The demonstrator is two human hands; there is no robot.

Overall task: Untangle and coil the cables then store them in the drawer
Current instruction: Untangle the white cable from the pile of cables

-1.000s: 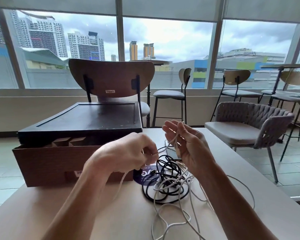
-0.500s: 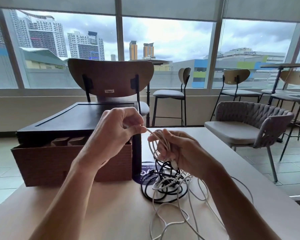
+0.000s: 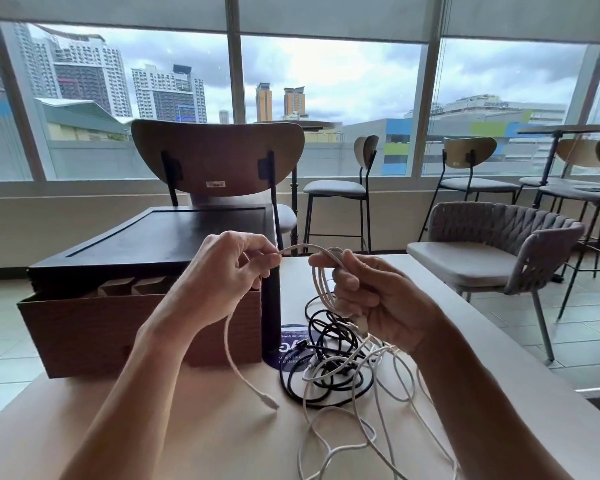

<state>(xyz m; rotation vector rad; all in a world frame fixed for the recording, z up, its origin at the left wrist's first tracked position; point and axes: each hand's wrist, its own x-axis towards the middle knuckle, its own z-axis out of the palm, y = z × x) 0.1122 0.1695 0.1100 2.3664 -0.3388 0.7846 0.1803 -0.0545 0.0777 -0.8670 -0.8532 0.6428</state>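
My right hand [image 3: 374, 299] grips a small bundle of loops of a white cable [image 3: 321, 275] above the table. My left hand [image 3: 222, 275] pinches the same cable just to the left of the loops. From that hand the cable's free end hangs down, and its plug [image 3: 269, 403] reaches the tabletop. A tangle of black cable [image 3: 329, 368] and more white cable [image 3: 368, 427] lies on the table under my right hand. The brown drawer [image 3: 94, 327] stands pulled out of a dark box [image 3: 160, 244] at the left.
The beige table [image 3: 205, 427] ends close on the right. A round dark sticker [image 3: 291, 344] lies beside the box. A wooden chair [image 3: 219, 157] stands behind the box, a woven grey chair [image 3: 499, 258] to the right, with bar stools along the windows.
My left hand rose from the table to level with my right hand and drew the white cable out. My right hand closed around the loops. The plug end now trails on the table.
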